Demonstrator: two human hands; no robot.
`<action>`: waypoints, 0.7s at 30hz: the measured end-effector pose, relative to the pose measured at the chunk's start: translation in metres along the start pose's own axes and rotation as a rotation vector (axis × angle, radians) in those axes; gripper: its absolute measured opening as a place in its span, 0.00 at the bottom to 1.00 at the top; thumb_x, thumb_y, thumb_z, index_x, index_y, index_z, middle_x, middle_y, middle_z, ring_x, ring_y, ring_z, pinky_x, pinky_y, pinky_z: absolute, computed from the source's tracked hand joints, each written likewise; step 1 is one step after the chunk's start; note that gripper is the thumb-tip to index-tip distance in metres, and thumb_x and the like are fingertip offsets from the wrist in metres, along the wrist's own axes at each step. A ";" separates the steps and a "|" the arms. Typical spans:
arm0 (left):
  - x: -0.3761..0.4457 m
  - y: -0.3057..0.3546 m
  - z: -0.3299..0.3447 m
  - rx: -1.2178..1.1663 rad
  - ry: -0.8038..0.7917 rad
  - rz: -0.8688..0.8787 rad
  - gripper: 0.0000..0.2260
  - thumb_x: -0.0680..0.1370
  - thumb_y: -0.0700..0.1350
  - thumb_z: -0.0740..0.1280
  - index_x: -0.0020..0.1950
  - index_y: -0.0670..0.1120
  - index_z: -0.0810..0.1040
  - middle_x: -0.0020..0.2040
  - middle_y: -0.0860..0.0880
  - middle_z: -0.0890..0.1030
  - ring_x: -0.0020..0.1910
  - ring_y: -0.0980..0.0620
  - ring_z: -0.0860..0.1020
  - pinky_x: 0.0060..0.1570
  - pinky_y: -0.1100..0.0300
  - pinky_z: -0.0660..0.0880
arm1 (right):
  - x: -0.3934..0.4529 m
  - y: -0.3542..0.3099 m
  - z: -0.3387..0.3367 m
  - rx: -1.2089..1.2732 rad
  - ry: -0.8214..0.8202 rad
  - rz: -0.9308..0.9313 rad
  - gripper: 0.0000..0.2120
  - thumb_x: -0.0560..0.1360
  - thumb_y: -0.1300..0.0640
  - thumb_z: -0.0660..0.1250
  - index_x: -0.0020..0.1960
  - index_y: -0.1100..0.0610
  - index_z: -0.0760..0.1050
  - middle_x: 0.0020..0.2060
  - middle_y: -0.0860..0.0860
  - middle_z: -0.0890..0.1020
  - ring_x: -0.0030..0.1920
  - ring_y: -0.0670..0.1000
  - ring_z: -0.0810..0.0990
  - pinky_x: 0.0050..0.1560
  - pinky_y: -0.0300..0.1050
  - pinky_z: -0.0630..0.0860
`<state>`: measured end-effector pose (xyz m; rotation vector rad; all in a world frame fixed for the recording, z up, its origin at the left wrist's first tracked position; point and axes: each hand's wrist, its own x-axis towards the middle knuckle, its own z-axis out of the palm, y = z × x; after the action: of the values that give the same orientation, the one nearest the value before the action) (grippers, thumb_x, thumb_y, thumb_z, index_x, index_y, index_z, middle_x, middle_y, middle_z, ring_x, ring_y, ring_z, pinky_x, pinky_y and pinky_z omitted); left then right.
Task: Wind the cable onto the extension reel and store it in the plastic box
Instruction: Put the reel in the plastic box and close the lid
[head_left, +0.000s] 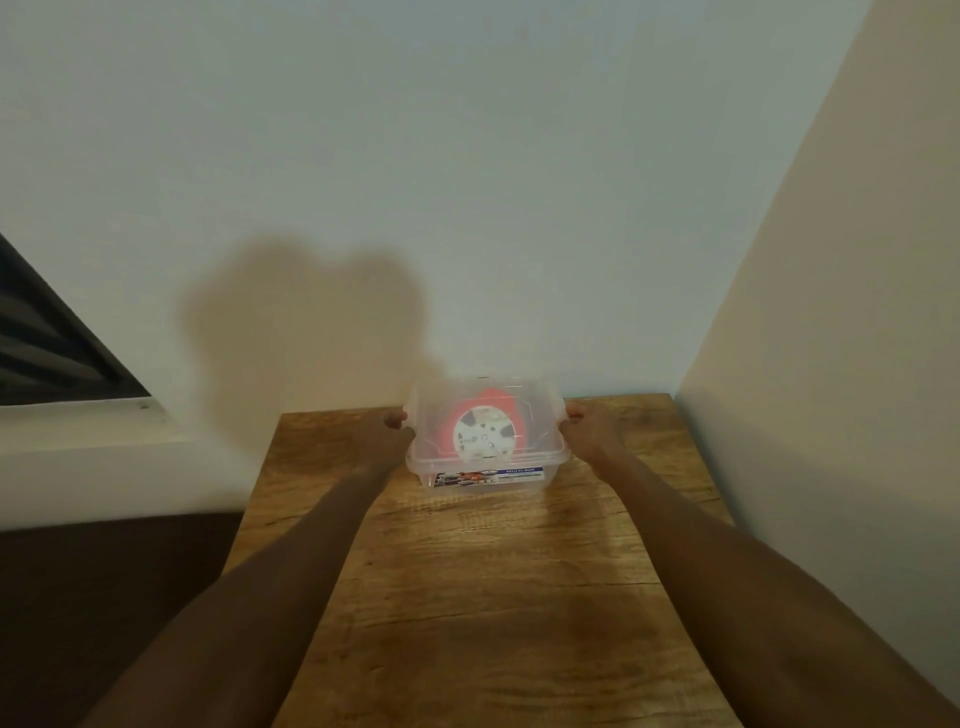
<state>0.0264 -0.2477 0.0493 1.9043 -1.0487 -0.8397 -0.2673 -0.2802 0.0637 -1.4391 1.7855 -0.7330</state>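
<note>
A clear plastic box (540, 415) with a lid on top stands at the far end of a wooden table (493, 597), close to the wall. Through the lid I see the extension reel (485, 434): a white round face with an orange-red rim around it. A blue and white label runs along the box's front wall. My left hand (396, 420) grips the box's left side and my right hand (584, 427) grips its right side. Both arms are stretched out over the table.
A pale wall rises right behind the box, and a cream side wall (831, 364) hems the table on the right. At the left are a white ledge, a dark slatted window (57, 343) and a dark floor area below.
</note>
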 end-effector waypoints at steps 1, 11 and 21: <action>0.001 -0.003 0.001 0.001 0.000 0.002 0.20 0.73 0.33 0.73 0.65 0.38 0.80 0.60 0.40 0.83 0.57 0.42 0.81 0.57 0.48 0.80 | -0.001 -0.001 0.001 -0.025 -0.001 -0.003 0.12 0.73 0.63 0.63 0.52 0.60 0.83 0.43 0.54 0.85 0.43 0.54 0.83 0.47 0.52 0.82; -0.001 -0.010 0.007 0.113 0.078 0.085 0.16 0.76 0.37 0.71 0.63 0.39 0.83 0.58 0.40 0.85 0.53 0.43 0.82 0.56 0.47 0.81 | 0.011 0.007 -0.001 0.216 -0.087 0.174 0.10 0.74 0.65 0.67 0.53 0.57 0.83 0.42 0.55 0.86 0.41 0.58 0.85 0.39 0.56 0.83; -0.003 -0.010 0.016 0.178 0.079 0.060 0.17 0.76 0.39 0.68 0.65 0.40 0.82 0.61 0.41 0.84 0.57 0.41 0.82 0.59 0.44 0.81 | -0.003 0.025 -0.003 0.670 -0.352 0.453 0.12 0.78 0.55 0.67 0.60 0.58 0.76 0.52 0.57 0.84 0.51 0.58 0.84 0.48 0.56 0.82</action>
<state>0.0156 -0.2463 0.0337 2.0258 -1.1586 -0.6503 -0.2833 -0.2720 0.0461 -0.6377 1.3332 -0.6893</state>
